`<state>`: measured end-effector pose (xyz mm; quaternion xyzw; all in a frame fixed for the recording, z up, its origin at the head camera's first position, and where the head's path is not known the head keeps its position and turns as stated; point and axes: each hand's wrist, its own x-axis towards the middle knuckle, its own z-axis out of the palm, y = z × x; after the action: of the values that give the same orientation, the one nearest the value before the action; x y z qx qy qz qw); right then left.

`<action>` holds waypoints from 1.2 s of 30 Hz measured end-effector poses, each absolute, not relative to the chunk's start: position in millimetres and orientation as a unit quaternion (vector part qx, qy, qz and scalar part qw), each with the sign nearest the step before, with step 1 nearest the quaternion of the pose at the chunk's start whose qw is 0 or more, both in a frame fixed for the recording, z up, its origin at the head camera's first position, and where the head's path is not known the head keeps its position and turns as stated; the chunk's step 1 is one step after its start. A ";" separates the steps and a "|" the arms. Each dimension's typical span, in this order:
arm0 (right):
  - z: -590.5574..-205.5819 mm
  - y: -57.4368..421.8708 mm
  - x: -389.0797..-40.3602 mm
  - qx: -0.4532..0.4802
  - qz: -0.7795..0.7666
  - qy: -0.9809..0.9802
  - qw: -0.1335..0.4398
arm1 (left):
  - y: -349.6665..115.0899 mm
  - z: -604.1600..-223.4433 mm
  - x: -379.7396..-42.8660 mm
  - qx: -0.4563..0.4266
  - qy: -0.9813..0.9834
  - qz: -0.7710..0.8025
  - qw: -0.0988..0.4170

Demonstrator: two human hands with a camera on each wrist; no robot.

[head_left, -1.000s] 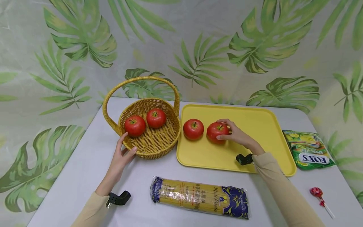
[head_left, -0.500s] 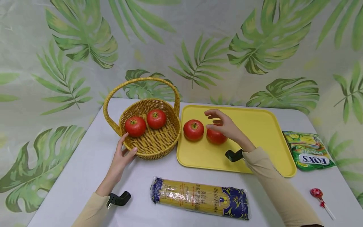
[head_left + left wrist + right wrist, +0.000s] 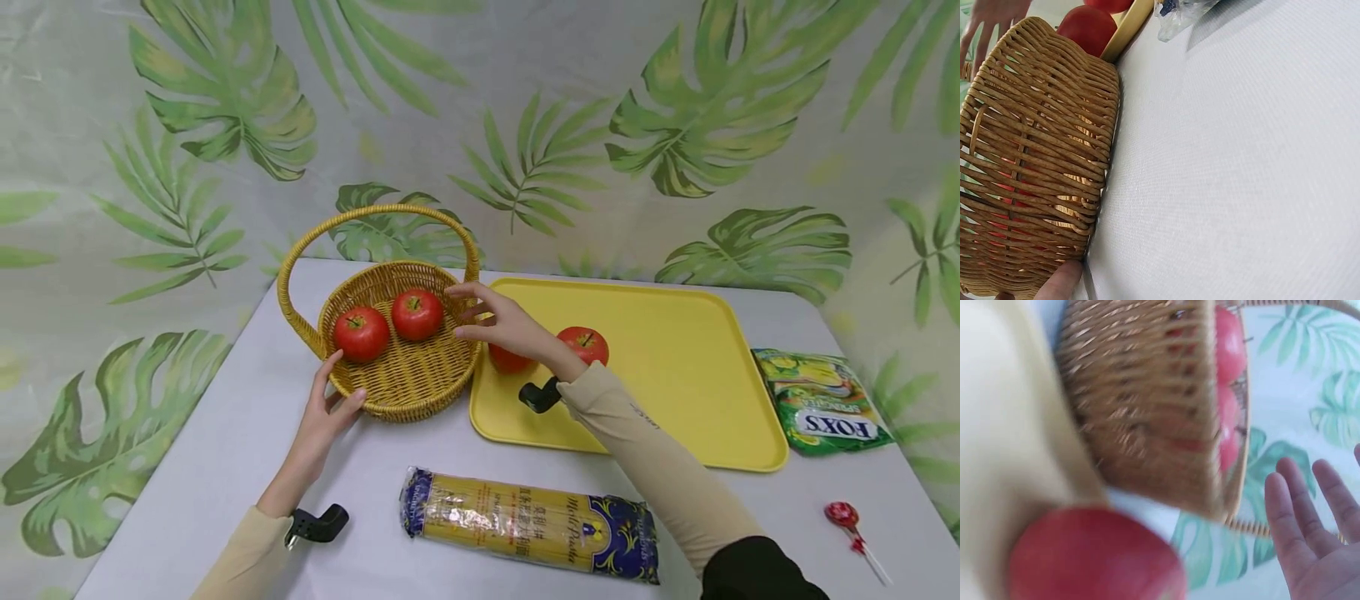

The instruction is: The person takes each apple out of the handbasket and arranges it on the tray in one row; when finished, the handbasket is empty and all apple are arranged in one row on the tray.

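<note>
Leaf-print cloth backs a white table. Basket and yellow tray sit side by side, the tray opening wide rightward; white surface separates both from one pasta pack ("Moli Pasta"). Beyond the tray's right edge lie one "FOX'S" bag and one lollipop. Apples number four: two in the basket, two on the tray. Left hand, fingers apart, touches the basket; right hand, fingers spread, hovers at its right rim.
</note>
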<state>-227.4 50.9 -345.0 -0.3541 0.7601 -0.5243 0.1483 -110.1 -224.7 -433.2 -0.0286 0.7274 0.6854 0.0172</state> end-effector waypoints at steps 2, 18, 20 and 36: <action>-342.1 39.4 -229.4 -0.354 -0.524 0.759 0.157 | -224.6 -433.7 -110.2 -0.028 0.725 0.688 0.017; -369.2 -17.6 -283.2 -0.323 -0.513 0.772 0.191 | -223.8 -432.7 -110.0 -0.024 0.724 0.689 0.015; -372.1 -20.9 -287.4 -0.312 -0.518 0.772 0.196 | -223.9 -433.0 -110.2 -0.023 0.725 0.688 0.015; -403.8 -37.6 -301.2 -0.219 -0.514 0.779 0.285 | -227.3 -438.5 -112.2 -0.024 0.727 0.686 0.011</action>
<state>-301.2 -37.6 -403.8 -0.2195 0.7786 -0.5144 0.2845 -112.2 -227.3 -438.5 -0.0245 0.7274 0.6857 0.0114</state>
